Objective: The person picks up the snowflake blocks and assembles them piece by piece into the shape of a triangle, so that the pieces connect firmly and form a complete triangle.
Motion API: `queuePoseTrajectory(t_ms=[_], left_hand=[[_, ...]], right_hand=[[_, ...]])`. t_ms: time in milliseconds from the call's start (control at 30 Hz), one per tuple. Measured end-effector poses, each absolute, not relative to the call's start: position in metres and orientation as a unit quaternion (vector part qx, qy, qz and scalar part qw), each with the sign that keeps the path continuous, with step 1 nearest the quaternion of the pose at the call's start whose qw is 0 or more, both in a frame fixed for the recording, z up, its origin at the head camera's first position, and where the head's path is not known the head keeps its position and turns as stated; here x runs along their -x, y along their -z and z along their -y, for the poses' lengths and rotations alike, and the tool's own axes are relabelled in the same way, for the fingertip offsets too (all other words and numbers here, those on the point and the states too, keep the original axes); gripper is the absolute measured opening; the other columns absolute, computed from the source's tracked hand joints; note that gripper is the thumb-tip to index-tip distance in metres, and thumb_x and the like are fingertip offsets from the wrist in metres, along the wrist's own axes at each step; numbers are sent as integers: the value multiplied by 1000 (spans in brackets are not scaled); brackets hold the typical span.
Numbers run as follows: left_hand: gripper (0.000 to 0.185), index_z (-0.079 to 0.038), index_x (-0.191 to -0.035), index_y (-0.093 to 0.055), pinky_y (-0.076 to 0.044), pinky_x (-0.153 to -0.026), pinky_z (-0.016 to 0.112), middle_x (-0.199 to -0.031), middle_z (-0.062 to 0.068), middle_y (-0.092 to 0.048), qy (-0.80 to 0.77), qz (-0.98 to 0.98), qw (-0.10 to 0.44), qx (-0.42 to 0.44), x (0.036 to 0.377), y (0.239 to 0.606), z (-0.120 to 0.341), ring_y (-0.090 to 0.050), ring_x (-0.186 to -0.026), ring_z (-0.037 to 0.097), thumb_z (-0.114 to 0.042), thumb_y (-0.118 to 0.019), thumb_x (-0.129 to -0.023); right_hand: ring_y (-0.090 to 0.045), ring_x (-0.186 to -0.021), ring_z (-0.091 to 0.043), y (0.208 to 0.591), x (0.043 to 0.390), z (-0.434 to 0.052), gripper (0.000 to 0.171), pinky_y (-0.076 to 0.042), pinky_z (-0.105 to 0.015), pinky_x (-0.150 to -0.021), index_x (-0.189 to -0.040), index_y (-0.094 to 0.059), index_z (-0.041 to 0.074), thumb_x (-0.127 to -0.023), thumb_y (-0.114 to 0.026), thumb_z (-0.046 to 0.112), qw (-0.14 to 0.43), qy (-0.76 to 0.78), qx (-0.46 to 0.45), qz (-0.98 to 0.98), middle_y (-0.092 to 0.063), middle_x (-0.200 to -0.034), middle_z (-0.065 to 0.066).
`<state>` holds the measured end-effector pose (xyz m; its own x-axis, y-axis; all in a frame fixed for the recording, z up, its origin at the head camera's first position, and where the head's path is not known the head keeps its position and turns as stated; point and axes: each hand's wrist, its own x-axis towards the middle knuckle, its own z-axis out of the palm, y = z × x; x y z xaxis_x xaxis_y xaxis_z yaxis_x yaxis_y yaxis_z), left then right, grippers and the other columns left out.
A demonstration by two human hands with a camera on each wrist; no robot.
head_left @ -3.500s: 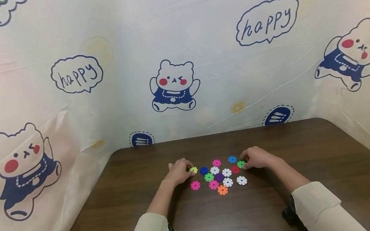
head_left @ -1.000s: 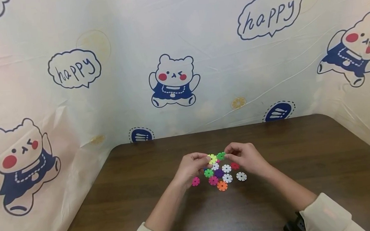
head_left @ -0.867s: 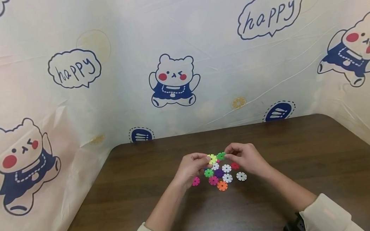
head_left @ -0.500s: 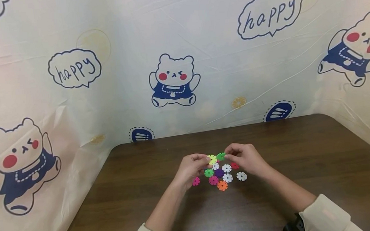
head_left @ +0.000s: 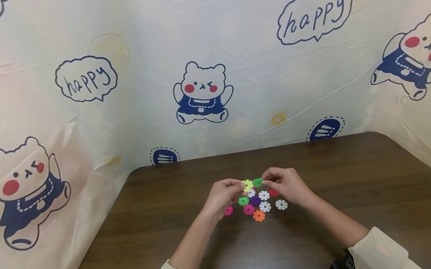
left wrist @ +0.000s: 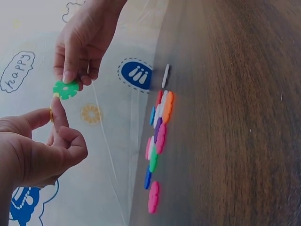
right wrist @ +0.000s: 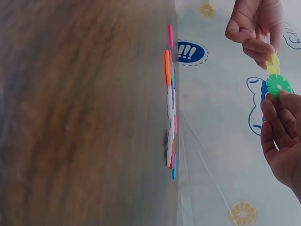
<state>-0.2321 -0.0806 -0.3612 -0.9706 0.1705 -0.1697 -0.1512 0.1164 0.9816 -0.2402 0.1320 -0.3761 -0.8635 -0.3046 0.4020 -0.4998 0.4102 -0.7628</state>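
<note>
The left hand (head_left: 222,196) pinches a yellow disc (head_left: 247,185) and the right hand (head_left: 287,184) pinches a green disc (head_left: 257,182). Both are raised above the table (head_left: 351,175), edges touching, apparently so their notches can line up. The other discs (head_left: 258,204) lie flat below.

At the upper left of the frame, the right hand (left wrist: 82,42) pinches a green disc (left wrist: 65,89). The left hand (left wrist: 40,148), lower left, touches it with a fingertip. Coloured discs (left wrist: 157,139) lie edge-on along the table (left wrist: 235,117) at centre.
</note>
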Motion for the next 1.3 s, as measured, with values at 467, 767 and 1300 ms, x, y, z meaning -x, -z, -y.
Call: queuePoseTrajectory(t_ms=[467,767,1300], left_hand=[[20,3,-101,-64,-47,-63,25,-81,9,-69,-659,-739,144,-10,232,358,80,-67,-73,17,-13,-66,-89],[23,4,-104,-63,-47,-62,23,-82,9,-68,-672,-724,152,-6,232,358,79,-66,-71,15,-12,-66,-89],[21,5,-101,-63,-48,-67,27,-78,6,-66,-681,-718,145,-12,232,358,85,-63,-69,12,-12,-64,-90]], right_hand=[[-58,-73,-16,378,238,-134,4,-53,-32,-70,-88,-68,5,-85,-69,8,102,-504,-235,825,-66,-80,-2],[-58,-73,-16,379,237,-134,4,-52,-32,-71,-89,-68,4,-86,-68,7,101,-515,-231,819,-67,-81,-3],[-62,-74,-16,378,234,-133,3,-53,-27,-67,-88,-68,6,-85,-69,6,127,-500,-235,824,-68,-82,-2]])
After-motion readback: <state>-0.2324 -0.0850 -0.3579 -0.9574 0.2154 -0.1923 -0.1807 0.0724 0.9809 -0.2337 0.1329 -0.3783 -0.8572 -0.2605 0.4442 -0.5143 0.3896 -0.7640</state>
